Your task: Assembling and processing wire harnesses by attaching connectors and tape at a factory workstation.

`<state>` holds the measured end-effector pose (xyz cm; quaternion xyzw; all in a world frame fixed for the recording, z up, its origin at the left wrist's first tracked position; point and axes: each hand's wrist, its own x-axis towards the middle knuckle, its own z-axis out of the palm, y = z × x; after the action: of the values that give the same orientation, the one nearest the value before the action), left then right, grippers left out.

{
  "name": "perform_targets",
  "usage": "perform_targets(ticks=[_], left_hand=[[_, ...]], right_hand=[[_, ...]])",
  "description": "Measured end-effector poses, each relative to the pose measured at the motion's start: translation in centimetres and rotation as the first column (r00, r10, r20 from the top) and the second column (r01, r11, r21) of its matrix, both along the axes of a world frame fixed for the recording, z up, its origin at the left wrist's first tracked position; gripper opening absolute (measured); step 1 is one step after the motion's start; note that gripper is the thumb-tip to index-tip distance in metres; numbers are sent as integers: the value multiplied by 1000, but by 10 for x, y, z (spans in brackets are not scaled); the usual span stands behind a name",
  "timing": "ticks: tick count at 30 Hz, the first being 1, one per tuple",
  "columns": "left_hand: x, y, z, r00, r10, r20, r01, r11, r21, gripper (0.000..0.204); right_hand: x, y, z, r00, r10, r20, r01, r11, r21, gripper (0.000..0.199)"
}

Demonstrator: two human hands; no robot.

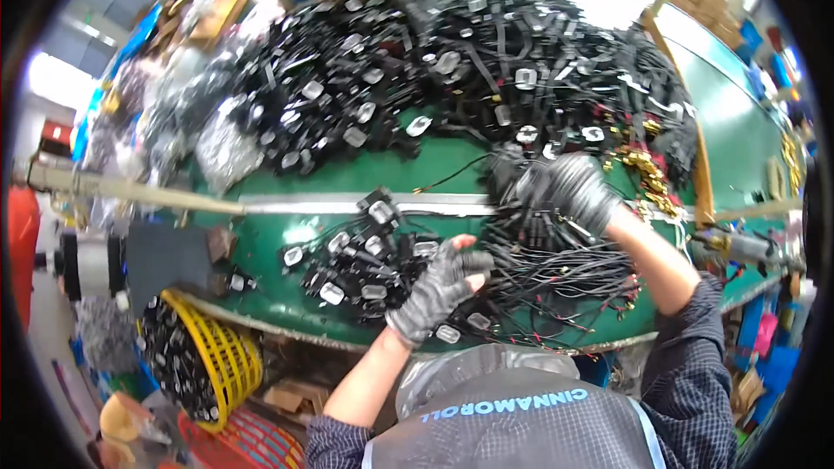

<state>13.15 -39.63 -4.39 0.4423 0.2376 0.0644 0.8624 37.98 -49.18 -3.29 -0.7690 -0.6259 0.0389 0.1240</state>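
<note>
Black cables make up most of the load on the green tabletop, too tangled to count. One loose bundle of thin black leads lies at the near right, two larger mounds of black cable assemblies rise side by side at the far edge, and one smaller pile of black connectors with pale rectangular faces sits at the near centre-left. One lone connector lies left of that pile, near the table's edge. Below stand two baskets: a yellow basket, tilted and filled with black parts, and a red basket. One cluster of gold-coloured connectors shows at right.

The bundle's long axis runs roughly left to right, parallel to the near edge; its thin ends, some tipped red, fan rightward and toward the person.

Two hands work in grey striped gloves. The left hand is beside the left end of the bundle, fingers extended and loosely parted, two bare fingertips showing; whether it touches a lead is unclear. The right hand, blurred, is over the bundle's far side, fingers bent toward dark cables; I cannot tell whether they grip any.
</note>
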Motion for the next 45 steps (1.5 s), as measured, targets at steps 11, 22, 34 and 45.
perform_targets(ticks=[11,22,34,45], left_hand=[[5,160,-54,507,467,-725,775,123,620,43],[23,182,-44,429,317,-846,778,345,524,51],[-35,-14,41,997,62,-56,-48,973,228,50],[-66,-65,26,993,-89,-80,119,707,697,41]], right_hand=[[132,29,2,183,-264,-947,823,568,1,30],[-48,-54,-19,-81,-175,-981,556,809,-190,43],[-145,-49,65,-157,264,-952,366,910,192,39],[-150,-80,84,60,-118,-991,195,975,-104,46]])
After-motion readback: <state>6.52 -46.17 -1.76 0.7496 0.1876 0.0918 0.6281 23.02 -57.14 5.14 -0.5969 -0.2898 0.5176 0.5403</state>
